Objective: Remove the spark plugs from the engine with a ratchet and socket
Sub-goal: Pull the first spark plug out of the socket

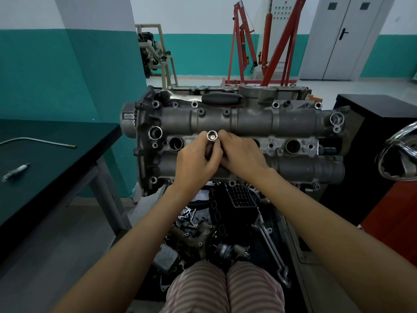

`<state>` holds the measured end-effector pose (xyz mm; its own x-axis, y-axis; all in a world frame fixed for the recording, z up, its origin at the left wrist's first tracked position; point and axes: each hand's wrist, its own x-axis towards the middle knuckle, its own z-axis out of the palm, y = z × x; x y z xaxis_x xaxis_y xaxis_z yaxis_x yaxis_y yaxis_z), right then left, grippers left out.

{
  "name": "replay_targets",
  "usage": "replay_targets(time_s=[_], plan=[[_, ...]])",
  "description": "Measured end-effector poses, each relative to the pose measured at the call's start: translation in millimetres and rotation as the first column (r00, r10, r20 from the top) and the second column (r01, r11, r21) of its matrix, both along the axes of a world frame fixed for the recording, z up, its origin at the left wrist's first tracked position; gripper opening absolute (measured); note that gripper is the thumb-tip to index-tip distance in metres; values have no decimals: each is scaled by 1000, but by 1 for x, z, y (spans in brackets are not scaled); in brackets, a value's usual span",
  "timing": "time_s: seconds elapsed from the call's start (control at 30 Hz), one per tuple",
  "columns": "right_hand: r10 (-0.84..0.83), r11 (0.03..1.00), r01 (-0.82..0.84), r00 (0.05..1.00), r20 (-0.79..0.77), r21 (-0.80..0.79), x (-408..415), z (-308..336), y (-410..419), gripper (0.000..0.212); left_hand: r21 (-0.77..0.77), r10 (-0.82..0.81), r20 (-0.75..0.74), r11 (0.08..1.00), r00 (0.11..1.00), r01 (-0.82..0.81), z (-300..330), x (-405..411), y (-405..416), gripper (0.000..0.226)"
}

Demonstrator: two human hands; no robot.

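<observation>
While our left hand [198, 163] and right hand [242, 154] pinch the socket [212, 136] with curled fingers, we judge it stiff, light, slick; grip its barrel.

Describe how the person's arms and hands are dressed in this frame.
Both forearms are bare to the frame edge, with no sleeves showing. The left hand and right hand wear no gloves, and no rings, watch or bracelet are visible.

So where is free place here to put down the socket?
The dark table has bare surface between the bent rod and the spark plug, and nearer the engine. The floor under the engine is crowded with parts.
</observation>
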<state>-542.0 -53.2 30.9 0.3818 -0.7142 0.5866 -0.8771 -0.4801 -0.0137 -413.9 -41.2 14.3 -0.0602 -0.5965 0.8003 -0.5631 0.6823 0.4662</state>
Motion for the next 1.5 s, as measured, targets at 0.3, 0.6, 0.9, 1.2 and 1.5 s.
replay_targets(time_s=[0.3,0.6,0.9,1.2,1.5], plan=[[-54,998,52,996,-65,-39,-1,-1,-1,32,-35,-36,-10,999,999,36,0,0,-3,43],[2,1000,-2,1000,31,0,1,1,2,25,5,-17,-39,1000,999,18,0,-1,-1,28],[-26,1000,26,999,-30,-3,0,0,0,24,2,-4,3,1000,1000,4,0,0,-2,38],[-7,1000,6,999,35,20,0,0,0,27,30,-24,-38,999,999,25,-1,1,-2,29],[-34,999,33,999,-42,-8,0,-1,-2,26,2,-34,-19,999,999,34,-1,1,-2,32]])
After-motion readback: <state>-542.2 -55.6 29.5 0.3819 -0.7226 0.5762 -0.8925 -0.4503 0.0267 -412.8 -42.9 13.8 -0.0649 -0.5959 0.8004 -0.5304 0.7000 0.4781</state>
